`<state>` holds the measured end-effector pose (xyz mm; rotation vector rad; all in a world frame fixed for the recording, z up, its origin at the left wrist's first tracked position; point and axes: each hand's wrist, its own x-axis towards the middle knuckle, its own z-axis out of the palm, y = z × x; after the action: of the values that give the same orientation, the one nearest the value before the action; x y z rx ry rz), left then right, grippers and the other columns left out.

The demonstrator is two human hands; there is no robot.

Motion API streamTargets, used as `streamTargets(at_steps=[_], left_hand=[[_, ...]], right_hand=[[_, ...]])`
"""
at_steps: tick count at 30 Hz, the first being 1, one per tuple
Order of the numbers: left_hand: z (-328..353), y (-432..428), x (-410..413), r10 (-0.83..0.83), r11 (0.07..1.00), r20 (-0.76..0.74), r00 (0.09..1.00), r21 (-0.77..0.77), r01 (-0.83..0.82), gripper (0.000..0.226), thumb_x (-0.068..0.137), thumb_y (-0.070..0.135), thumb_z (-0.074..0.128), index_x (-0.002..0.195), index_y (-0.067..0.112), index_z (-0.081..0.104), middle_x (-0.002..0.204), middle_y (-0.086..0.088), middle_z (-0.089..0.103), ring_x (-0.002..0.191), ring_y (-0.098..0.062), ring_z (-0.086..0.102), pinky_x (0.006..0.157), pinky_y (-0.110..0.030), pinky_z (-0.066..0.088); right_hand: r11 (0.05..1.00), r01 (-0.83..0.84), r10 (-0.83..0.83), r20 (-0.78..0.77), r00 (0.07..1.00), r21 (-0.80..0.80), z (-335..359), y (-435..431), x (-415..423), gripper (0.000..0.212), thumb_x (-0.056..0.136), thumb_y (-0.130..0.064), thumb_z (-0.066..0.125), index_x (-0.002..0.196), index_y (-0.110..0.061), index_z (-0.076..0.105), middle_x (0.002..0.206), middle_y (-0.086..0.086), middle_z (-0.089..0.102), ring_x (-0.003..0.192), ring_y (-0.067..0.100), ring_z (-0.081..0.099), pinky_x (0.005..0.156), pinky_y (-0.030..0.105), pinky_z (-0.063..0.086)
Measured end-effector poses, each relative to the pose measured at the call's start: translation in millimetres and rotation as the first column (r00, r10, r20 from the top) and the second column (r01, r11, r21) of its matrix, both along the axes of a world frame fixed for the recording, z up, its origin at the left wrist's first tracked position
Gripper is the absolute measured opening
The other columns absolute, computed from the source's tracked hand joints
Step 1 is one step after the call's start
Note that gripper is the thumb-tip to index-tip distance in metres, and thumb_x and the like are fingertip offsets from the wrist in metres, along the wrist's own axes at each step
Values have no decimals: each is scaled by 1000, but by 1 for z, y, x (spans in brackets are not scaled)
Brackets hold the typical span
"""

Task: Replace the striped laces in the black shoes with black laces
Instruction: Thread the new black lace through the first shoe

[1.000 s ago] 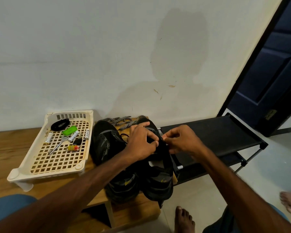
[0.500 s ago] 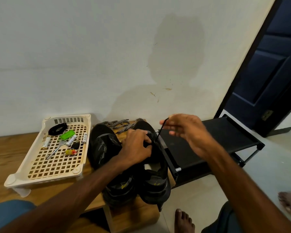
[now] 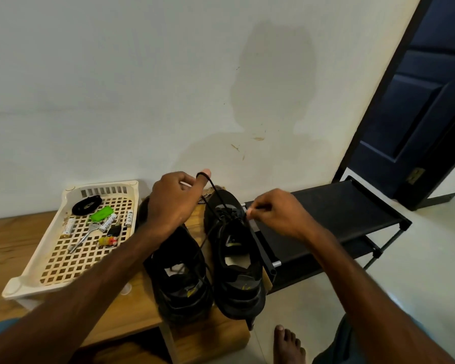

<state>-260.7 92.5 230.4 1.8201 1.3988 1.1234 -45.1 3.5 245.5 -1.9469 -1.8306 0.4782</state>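
1. The left hand [image 3: 174, 200] is hooking the black lace [image 3: 216, 192] round its raised thumb, with the other fingers curled.
2. The right hand [image 3: 276, 214] is pinching what looks like the same lace at the eyelets.
3. From the thumb the lace is running taut, down and rightward, into the black shoe [image 3: 234, 292] just below the right hand's pinch, so that hand is the nearer one.
4. The striped laces [image 3: 207, 196] are lying just beyond the shoe.
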Motion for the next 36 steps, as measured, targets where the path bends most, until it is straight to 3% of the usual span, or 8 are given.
streamTargets(at_steps=[3, 7, 9, 12, 19, 29, 32, 36], left_hand=[[-6, -6, 6, -147, 982, 38, 988, -118, 150, 22, 93, 43, 70, 96, 21, 72, 79, 1, 76, 53, -14, 72, 53, -25, 56], [-14, -16, 19, -286, 934, 85, 955, -197, 297, 12, 93, 11, 72, 103, 6, 76, 83, -6, 77, 66, -16, 76, 65, -25, 62], [-12, -18, 23, -288, 946, 97, 953, -127, 299, 9, 90, 9, 75, 98, 9, 79, 82, -3, 78, 70, -12, 76, 72, -24, 62], [-8, -21, 27, -293, 956, 57, 954, 18, 293, 11, 84, 10, 80, 92, 16, 81, 88, 8, 78, 76, -3, 73, 76, -16, 58], [-26, -24, 31, -472, 874, -228, 851, 3, 485, 43, 80, 6, 81, 120, 15, 68, 115, 1, 66, 97, -10, 66, 82, -29, 61], [-37, -19, 28, -323, 925, -363, 874, 75, 373, 37, 79, 15, 82, 113, 20, 69, 111, 1, 62, 79, -5, 59, 73, -23, 56], [-35, -19, 29, -311, 928, -373, 874, 78, 363, 35, 79, 18, 84, 111, 19, 70, 103, 3, 63, 74, -4, 60, 71, -21, 56], [-33, -21, 28, -309, 931, -375, 874, 70, 359, 33, 80, 28, 84, 109, 21, 70, 88, 17, 55, 76, -2, 59, 68, -16, 48]], right_hand=[[983, 93, -36, -337, 941, 156, 10, -2, 2, 20, 102, -24, 61, 100, -16, 78, 106, -7, 77, 99, 5, 70, 88, 25, 53], [986, 159, 20, -989, 145, 43, 21, -3, 4, 17, 104, -21, 53, 103, -8, 64, 106, 13, 77, 90, 21, 76, 81, 35, 62], [980, 197, -87, -919, 385, -11, 16, -3, 6, 22, 101, -23, 60, 99, -2, 68, 91, 9, 78, 69, 14, 66, 63, 25, 57], [988, 152, -156, -209, 965, -38, -4, -1, 2, 24, 97, -26, 70, 79, -10, 77, 66, -1, 72, 49, 5, 53, 49, 16, 44], [972, 206, -150, -381, 912, 110, 1, 2, -12, 22, 97, -29, 70, 79, -18, 77, 64, -4, 71, 50, -3, 57, 55, 17, 43], [873, 468, -14, -953, 304, 136, 26, -5, 5, 20, 100, -21, 64, 90, -7, 73, 65, -1, 60, 58, 8, 50, 54, 19, 42], [896, 421, -124, -833, 539, 139, 19, -5, 12, 22, 100, -23, 64, 89, -8, 75, 69, 1, 69, 57, 14, 55, 55, 22, 50], [946, 303, -311, -58, 949, -112, 1, -9, 18, 25, 96, -32, 70, 81, -13, 79, 81, -1, 74, 57, 8, 58, 53, 20, 44]])
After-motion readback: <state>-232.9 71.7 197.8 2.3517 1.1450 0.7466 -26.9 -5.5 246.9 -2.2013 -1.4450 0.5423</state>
